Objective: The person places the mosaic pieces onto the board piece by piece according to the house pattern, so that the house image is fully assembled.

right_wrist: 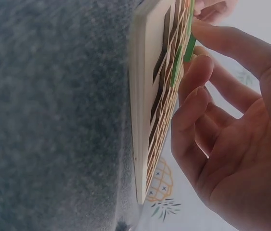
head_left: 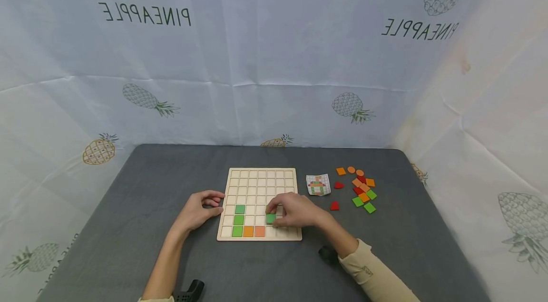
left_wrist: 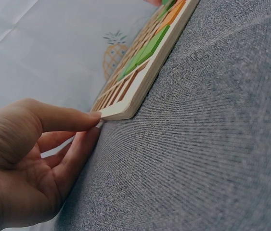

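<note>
A wooden grid board (head_left: 261,173) lies on the table. My left hand (head_left: 199,211) holds its left edge, the thumb (left_wrist: 72,119) at the rim near a corner. Over the board's right half, my right hand (head_left: 295,209) pinches a green square tile (right_wrist: 190,47) between thumb and fingers. Another green tile (right_wrist: 175,66) sits in the grid just beneath it. Toward the left, three green tiles (head_left: 238,220) form a column. An orange tile (head_left: 248,231) and a salmon tile (head_left: 259,231) continue the bottom row beside it.
Right of the board lies a small pattern card (head_left: 318,185). Beyond it are scattered loose pieces: orange squares (head_left: 340,171), orange discs (head_left: 351,170), green squares (head_left: 369,208) and red pieces (head_left: 335,206). A pineapple-print cloth (head_left: 257,54) hangs behind the grey table (head_left: 265,268).
</note>
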Demonstrator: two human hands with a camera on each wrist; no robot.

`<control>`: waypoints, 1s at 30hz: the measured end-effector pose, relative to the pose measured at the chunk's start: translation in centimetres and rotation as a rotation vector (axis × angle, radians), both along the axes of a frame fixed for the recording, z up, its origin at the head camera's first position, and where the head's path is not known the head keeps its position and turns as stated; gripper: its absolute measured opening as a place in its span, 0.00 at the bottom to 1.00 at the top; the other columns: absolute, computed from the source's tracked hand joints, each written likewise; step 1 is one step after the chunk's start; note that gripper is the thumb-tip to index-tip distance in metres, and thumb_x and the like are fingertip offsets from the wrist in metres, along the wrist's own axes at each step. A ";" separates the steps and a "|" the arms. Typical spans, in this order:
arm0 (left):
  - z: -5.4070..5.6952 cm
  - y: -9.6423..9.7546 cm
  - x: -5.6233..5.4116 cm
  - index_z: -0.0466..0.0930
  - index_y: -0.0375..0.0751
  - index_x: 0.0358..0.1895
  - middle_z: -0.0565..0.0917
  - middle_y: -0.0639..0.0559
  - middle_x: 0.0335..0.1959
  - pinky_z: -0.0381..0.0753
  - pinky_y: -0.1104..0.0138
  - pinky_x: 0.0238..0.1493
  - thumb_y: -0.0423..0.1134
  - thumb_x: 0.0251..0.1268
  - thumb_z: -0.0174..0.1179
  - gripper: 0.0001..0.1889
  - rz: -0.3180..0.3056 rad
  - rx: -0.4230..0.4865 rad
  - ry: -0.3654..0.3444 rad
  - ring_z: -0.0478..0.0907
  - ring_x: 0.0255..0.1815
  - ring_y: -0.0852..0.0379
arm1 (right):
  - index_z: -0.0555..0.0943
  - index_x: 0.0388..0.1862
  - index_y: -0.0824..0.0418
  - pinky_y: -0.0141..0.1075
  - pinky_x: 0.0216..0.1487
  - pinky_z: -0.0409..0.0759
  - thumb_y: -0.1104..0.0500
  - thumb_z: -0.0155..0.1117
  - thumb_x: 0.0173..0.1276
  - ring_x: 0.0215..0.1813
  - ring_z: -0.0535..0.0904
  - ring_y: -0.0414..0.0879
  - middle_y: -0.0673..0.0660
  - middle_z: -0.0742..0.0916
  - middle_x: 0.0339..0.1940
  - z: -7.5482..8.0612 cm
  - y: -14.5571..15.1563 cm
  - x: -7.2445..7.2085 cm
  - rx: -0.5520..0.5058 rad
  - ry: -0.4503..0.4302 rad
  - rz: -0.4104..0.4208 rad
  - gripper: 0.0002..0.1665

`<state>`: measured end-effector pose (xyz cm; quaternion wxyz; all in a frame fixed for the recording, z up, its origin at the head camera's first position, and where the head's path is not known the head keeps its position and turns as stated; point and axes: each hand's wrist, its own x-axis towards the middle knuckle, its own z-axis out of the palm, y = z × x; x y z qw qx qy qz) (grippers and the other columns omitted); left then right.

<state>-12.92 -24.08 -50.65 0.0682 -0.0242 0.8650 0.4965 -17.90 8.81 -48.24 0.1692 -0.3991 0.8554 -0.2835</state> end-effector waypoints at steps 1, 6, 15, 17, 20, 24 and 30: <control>0.0 0.0 0.0 0.86 0.34 0.62 0.87 0.39 0.53 0.80 0.70 0.47 0.30 0.68 0.73 0.20 0.000 0.000 0.000 0.83 0.47 0.55 | 0.91 0.52 0.52 0.26 0.36 0.76 0.59 0.81 0.67 0.29 0.75 0.26 0.48 0.92 0.46 0.0 -0.1 0.0 0.004 -0.001 0.001 0.15; 0.0 0.0 0.0 0.86 0.34 0.62 0.87 0.39 0.53 0.80 0.70 0.46 0.30 0.68 0.73 0.20 -0.002 0.003 0.000 0.83 0.47 0.55 | 0.91 0.53 0.53 0.26 0.36 0.76 0.58 0.81 0.67 0.30 0.75 0.26 0.49 0.92 0.47 -0.1 -0.1 0.0 0.012 -0.002 0.009 0.16; 0.1 -0.1 0.0 0.86 0.34 0.62 0.87 0.39 0.53 0.80 0.70 0.47 0.30 0.68 0.73 0.20 -0.005 0.000 0.002 0.83 0.47 0.55 | 0.91 0.50 0.50 0.28 0.38 0.75 0.59 0.79 0.67 0.31 0.76 0.27 0.46 0.91 0.45 -0.3 -0.1 0.0 0.030 0.023 -0.021 0.13; 0.1 0.0 0.0 0.86 0.34 0.62 0.87 0.39 0.53 0.81 0.70 0.47 0.30 0.68 0.73 0.20 -0.007 0.001 0.002 0.83 0.47 0.55 | 0.91 0.50 0.50 0.28 0.38 0.75 0.59 0.79 0.67 0.31 0.76 0.27 0.46 0.91 0.45 -0.4 -0.1 0.0 0.033 0.027 -0.027 0.13; 0.1 0.0 0.0 0.86 0.34 0.62 0.87 0.39 0.53 0.81 0.70 0.47 0.30 0.68 0.73 0.20 -0.007 0.000 0.000 0.83 0.47 0.55 | 0.91 0.50 0.50 0.28 0.37 0.76 0.59 0.79 0.67 0.31 0.77 0.27 0.46 0.91 0.45 -0.4 -0.1 0.0 0.028 0.030 -0.028 0.13; 0.0 0.0 0.0 0.86 0.34 0.62 0.87 0.39 0.53 0.81 0.70 0.47 0.30 0.68 0.73 0.20 -0.004 -0.003 0.000 0.83 0.47 0.56 | 0.91 0.51 0.50 0.28 0.37 0.76 0.58 0.78 0.69 0.31 0.77 0.28 0.46 0.91 0.47 -0.1 0.2 0.1 0.011 0.023 -0.030 0.13; 0.0 -0.1 0.0 0.86 0.34 0.62 0.87 0.40 0.53 0.81 0.70 0.47 0.30 0.68 0.73 0.20 -0.006 -0.003 -0.001 0.83 0.47 0.56 | 0.90 0.55 0.55 0.29 0.36 0.78 0.58 0.77 0.72 0.30 0.77 0.30 0.51 0.92 0.50 0.6 1.6 0.2 -0.048 -0.020 -0.041 0.14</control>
